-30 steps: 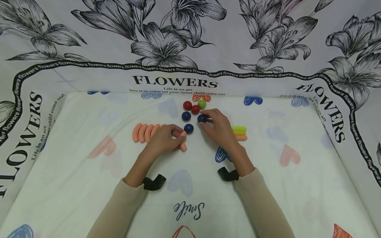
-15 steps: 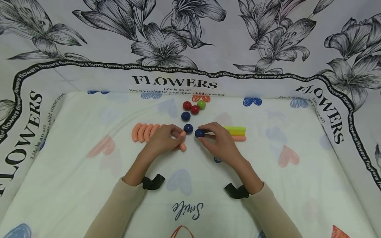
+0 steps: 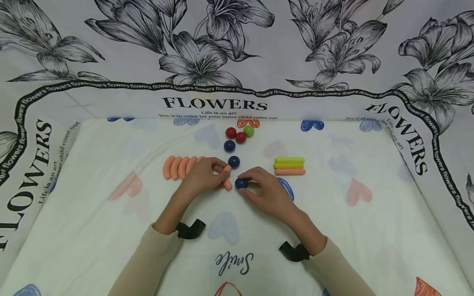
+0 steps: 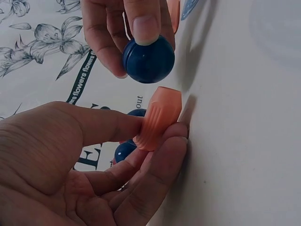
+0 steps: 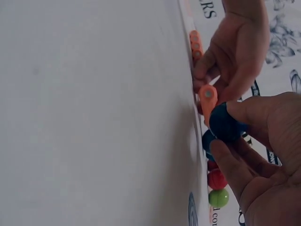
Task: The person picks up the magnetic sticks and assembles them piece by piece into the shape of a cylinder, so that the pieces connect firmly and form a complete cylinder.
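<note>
My left hand (image 3: 205, 176) pinches a curved orange magnetic rod (image 4: 162, 117) between thumb and fingers; a round silvery spot shows on its end in the right wrist view. My right hand (image 3: 269, 190) pinches a dark blue ball (image 3: 241, 183) by its fingertips, close to the rod's near end. A small gap separates ball and rod in the left wrist view. Just beyond the rod lies another blue ball (image 3: 234, 162); whether they touch I cannot tell. Left of my left hand, several curved orange rods (image 3: 179, 167) lie in a row, partly hidden by the hand.
Farther back sit a third blue ball (image 3: 229, 145), two red balls (image 3: 231, 132) and a green ball (image 3: 249, 131). Three straight rods lie to the right: a lime rod (image 3: 289, 159), a yellow rod (image 3: 289, 165) and an orange rod (image 3: 290, 172). A printed cloth (image 3: 333, 238) covers the table.
My right hand has carried its blue ball toward me and slightly left, from beside the back balls to near the rod's near end. My left hand stays almost still with the rod.
</note>
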### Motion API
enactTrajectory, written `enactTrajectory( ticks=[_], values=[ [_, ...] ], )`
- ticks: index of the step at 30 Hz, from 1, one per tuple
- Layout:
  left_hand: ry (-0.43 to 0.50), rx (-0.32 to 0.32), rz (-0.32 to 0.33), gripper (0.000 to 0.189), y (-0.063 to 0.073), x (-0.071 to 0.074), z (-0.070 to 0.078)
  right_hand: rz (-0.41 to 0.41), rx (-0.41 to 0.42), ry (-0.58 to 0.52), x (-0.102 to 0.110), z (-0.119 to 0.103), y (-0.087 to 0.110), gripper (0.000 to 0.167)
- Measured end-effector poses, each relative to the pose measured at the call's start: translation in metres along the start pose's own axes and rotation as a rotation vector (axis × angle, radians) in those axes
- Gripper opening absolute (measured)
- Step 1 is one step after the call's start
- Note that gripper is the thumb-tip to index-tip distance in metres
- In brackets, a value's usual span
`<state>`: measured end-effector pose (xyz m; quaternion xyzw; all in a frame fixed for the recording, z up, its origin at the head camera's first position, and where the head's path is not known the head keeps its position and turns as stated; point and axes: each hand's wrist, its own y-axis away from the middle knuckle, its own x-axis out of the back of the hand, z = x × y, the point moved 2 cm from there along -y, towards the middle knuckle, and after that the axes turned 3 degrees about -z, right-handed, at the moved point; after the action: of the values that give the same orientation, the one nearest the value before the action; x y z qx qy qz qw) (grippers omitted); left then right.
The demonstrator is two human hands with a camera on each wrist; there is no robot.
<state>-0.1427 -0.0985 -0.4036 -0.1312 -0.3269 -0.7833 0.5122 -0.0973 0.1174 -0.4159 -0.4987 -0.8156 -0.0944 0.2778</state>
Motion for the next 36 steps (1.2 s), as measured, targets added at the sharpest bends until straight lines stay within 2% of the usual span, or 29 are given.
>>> enactTrajectory(
  ticks=[5, 14, 23, 30, 36],
  values=[
    [0.0, 0.008, -0.006, 0.037, 0.0, -0.001, -0.001, -0.032, -0.001, -0.009, -0.004, 0.0, 0.002, 0.034],
    [0.012, 0.008, -0.016, 0.038, -0.001, -0.002, -0.001, -0.091, -0.009, 0.045, -0.011, 0.003, 0.005, 0.032],
    [0.054, -0.042, -0.014, 0.039, -0.004, 0.0, -0.004, -0.102, -0.018, 0.051, -0.008, 0.002, 0.002, 0.034],
    [0.057, -0.022, -0.029, 0.04, -0.004, -0.003, -0.005, -0.129, -0.049, 0.053, -0.007, 0.004, 0.003, 0.034],
    [0.028, -0.012, -0.021, 0.04, -0.003, -0.003, -0.002, -0.132, -0.038, 0.073, -0.006, 0.002, 0.004, 0.033]
  ],
)
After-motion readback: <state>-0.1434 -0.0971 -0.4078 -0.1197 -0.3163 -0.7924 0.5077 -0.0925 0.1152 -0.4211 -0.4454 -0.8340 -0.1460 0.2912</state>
